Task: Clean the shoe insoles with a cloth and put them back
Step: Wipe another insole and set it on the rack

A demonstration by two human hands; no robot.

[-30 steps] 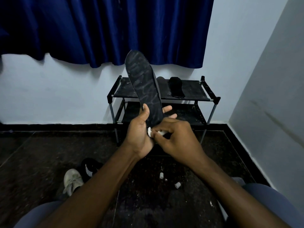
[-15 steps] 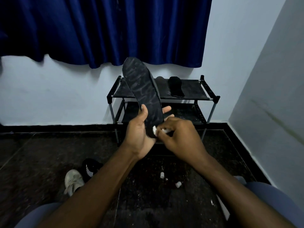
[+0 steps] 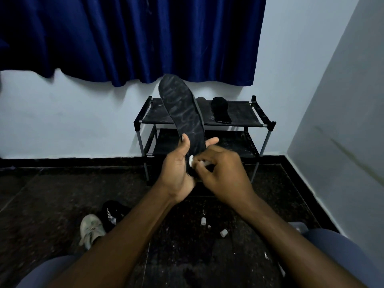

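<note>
My left hand [image 3: 177, 170] grips the heel end of a black insole [image 3: 182, 113], which stands upright with pale streaks across its face. My right hand [image 3: 223, 173] pinches a small white cloth [image 3: 191, 159] against the lower part of that insole. A second black insole [image 3: 220, 110] lies on the top shelf of the black shoe rack [image 3: 260, 123], with a grey one partly hidden beside it. On the floor at the lower left lie a white shoe [image 3: 91, 229] and a black shoe [image 3: 113, 212].
The shoe rack stands against the pale wall under a blue curtain [image 3: 133, 36]. Two small white scraps [image 3: 223, 233] lie on the dark speckled floor. A wall closes in on the right. My knees show at the bottom corners.
The insole has dropped slightly and tilted a little. My right hand keeps rubbing the white cloth at the insole's lower part, shifting a bit.
</note>
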